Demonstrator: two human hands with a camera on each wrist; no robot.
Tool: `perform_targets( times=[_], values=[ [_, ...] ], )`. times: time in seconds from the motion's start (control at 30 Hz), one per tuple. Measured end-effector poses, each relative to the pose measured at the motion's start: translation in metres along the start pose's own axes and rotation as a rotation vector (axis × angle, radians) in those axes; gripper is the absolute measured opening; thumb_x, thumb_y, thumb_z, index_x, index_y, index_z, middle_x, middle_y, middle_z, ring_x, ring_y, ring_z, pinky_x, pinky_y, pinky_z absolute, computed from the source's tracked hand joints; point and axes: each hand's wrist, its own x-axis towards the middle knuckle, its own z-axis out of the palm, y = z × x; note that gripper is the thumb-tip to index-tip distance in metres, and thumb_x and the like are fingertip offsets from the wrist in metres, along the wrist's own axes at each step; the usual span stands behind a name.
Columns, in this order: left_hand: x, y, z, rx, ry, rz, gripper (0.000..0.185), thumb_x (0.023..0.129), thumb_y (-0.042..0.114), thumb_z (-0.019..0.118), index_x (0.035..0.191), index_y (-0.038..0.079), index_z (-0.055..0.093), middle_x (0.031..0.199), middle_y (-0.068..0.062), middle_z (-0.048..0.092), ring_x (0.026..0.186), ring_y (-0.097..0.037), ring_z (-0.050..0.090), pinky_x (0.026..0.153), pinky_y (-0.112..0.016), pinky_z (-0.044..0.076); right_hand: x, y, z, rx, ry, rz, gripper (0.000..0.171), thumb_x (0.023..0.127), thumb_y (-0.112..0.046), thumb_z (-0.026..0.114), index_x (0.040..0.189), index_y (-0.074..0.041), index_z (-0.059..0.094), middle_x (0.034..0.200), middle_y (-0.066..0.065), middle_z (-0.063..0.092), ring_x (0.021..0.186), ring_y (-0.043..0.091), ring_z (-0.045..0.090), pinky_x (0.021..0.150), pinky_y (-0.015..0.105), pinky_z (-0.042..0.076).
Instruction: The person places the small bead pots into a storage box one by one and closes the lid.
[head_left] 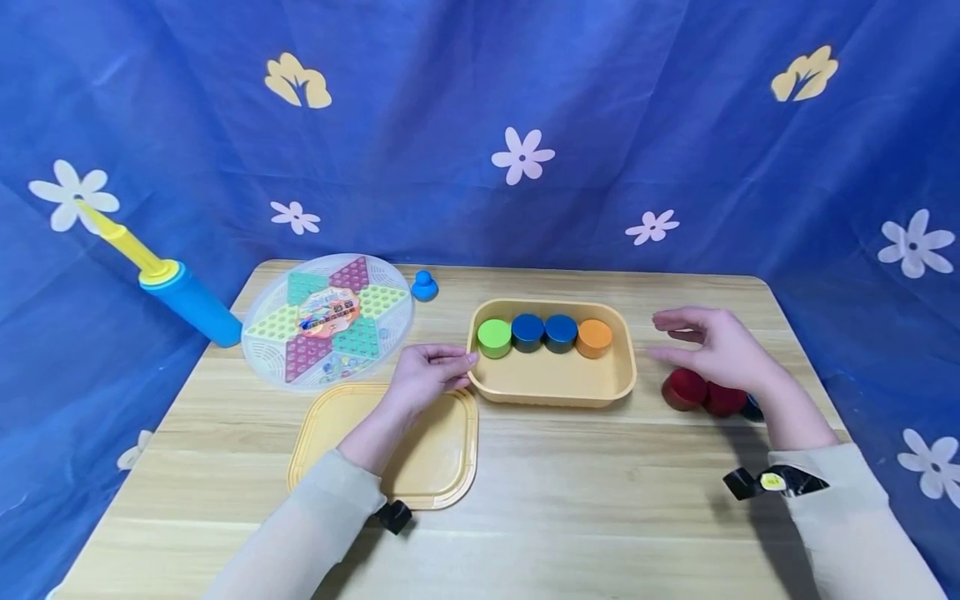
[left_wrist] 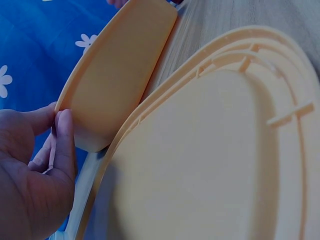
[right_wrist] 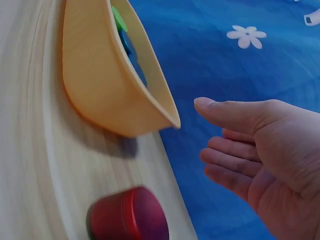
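A tan plastic box (head_left: 551,379) stands mid-table, holding a row of round tubs: a green tub (head_left: 494,339), two dark blue tubs (head_left: 527,332) and an orange tub (head_left: 594,338). My left hand (head_left: 423,375) pinches the box's left rim between thumb and fingers; the left wrist view shows this grip at the edge. Beyond the box's right end, my right hand (head_left: 712,343) hovers with thumb and fingers apart and nothing between them. Below it are two red tubs (head_left: 684,389) and a dark blue one (head_left: 752,408), partly hidden by the right forearm.
A tan lid (head_left: 442,454) lies flat under the left forearm. Behind it sit a round Chinese checkers board (head_left: 328,321) and a small blue knobbed piece (head_left: 424,286). At the far left edge is a blue and yellow pump (head_left: 187,302). A blue curtain (head_left: 420,100) hangs behind the table.
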Motion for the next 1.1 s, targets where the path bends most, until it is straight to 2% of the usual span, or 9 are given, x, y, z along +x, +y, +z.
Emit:
perform_targets(
  times=[0.1, 0.2, 0.33, 0.43, 0.53, 0.6, 0.77, 0.93, 1.1],
  values=[
    [0.001, 0.000, 0.000, 0.001, -0.002, 0.004, 0.032, 0.092, 0.003, 0.083, 0.118, -0.011, 0.069, 0.098, -0.015, 0.075, 0.075, -0.016, 0.074, 0.075, -0.029, 0.067, -0.011, 0.009, -0.004, 0.004, -0.017, 0.002, 0.053, 0.090, -0.019, 0.089, 0.132, 0.004, 0.068, 0.130, 0.021, 0.070, 0.118, 0.040, 0.068, 0.101, 0.015, 0.052],
    [0.001, 0.000, 0.000, -0.003, 0.000, 0.004, 0.031, 0.093, 0.002, 0.083, 0.117, -0.011, 0.069, 0.097, -0.014, 0.074, 0.075, -0.016, 0.074, 0.075, -0.029, 0.067, -0.020, 0.017, -0.008, 0.010, -0.053, 0.022, 0.058, 0.088, -0.022, 0.091, 0.135, 0.002, 0.068, 0.133, 0.021, 0.069, 0.122, 0.041, 0.066, 0.101, 0.011, 0.048],
    [0.001, 0.001, 0.001, -0.006, 0.005, 0.006, 0.029, 0.093, 0.001, 0.082, 0.116, -0.011, 0.069, 0.096, -0.013, 0.074, 0.074, -0.016, 0.074, 0.074, -0.028, 0.067, -0.029, 0.026, -0.012, -0.031, -0.105, 0.054, 0.064, 0.085, -0.026, 0.093, 0.137, 0.001, 0.067, 0.135, 0.019, 0.069, 0.127, 0.044, 0.063, 0.108, 0.042, 0.054],
    [0.001, 0.001, 0.001, -0.005, 0.009, 0.009, 0.029, 0.092, 0.001, 0.082, 0.116, -0.011, 0.069, 0.095, -0.013, 0.073, 0.074, -0.015, 0.073, 0.074, -0.028, 0.067, -0.034, 0.033, -0.013, -0.093, -0.121, 0.066, 0.066, 0.083, -0.029, 0.095, 0.136, 0.002, 0.068, 0.133, 0.020, 0.070, 0.124, 0.045, 0.064, 0.104, 0.064, 0.052],
    [0.000, 0.001, 0.001, -0.003, 0.009, 0.007, 0.029, 0.092, 0.001, 0.083, 0.116, -0.011, 0.069, 0.095, -0.013, 0.074, 0.073, -0.015, 0.073, 0.074, -0.028, 0.067, -0.038, 0.041, -0.011, -0.140, -0.143, 0.062, 0.070, 0.081, -0.032, 0.096, 0.134, 0.003, 0.069, 0.130, 0.021, 0.071, 0.115, 0.040, 0.068, 0.096, 0.060, 0.061],
    [0.000, 0.001, 0.001, 0.000, 0.008, 0.007, 0.030, 0.092, 0.001, 0.083, 0.116, -0.011, 0.069, 0.095, -0.013, 0.074, 0.073, -0.015, 0.074, 0.074, -0.028, 0.067, -0.039, 0.045, -0.009, -0.155, -0.166, 0.060, 0.074, 0.079, -0.035, 0.097, 0.135, 0.004, 0.068, 0.128, 0.020, 0.071, 0.107, 0.035, 0.070, 0.089, 0.051, 0.065],
    [0.000, 0.001, 0.001, -0.005, 0.008, 0.007, 0.030, 0.092, 0.001, 0.083, 0.116, -0.011, 0.069, 0.096, -0.013, 0.074, 0.073, -0.015, 0.074, 0.074, -0.028, 0.067, -0.039, 0.050, -0.004, -0.173, -0.205, 0.060, 0.081, 0.074, -0.036, 0.100, 0.135, 0.005, 0.067, 0.124, 0.015, 0.073, 0.096, 0.023, 0.067, 0.076, 0.030, 0.064],
    [0.000, 0.000, 0.000, -0.004, 0.005, 0.000, 0.031, 0.092, 0.002, 0.083, 0.117, -0.011, 0.069, 0.096, -0.014, 0.074, 0.074, -0.015, 0.074, 0.074, -0.028, 0.067, -0.039, 0.050, 0.000, -0.181, -0.243, 0.067, 0.079, 0.073, -0.033, 0.101, 0.133, 0.006, 0.068, 0.119, 0.011, 0.074, 0.094, 0.021, 0.066, 0.073, 0.029, 0.062],
    [-0.001, 0.000, 0.000, -0.008, 0.006, -0.003, 0.031, 0.092, 0.003, 0.083, 0.117, -0.011, 0.070, 0.097, -0.015, 0.074, 0.074, -0.016, 0.074, 0.074, -0.028, 0.067, -0.038, 0.051, 0.003, -0.168, -0.220, 0.074, 0.073, 0.076, -0.028, 0.099, 0.133, 0.005, 0.068, 0.113, 0.007, 0.074, 0.093, 0.020, 0.066, 0.074, 0.028, 0.062]
  ],
)
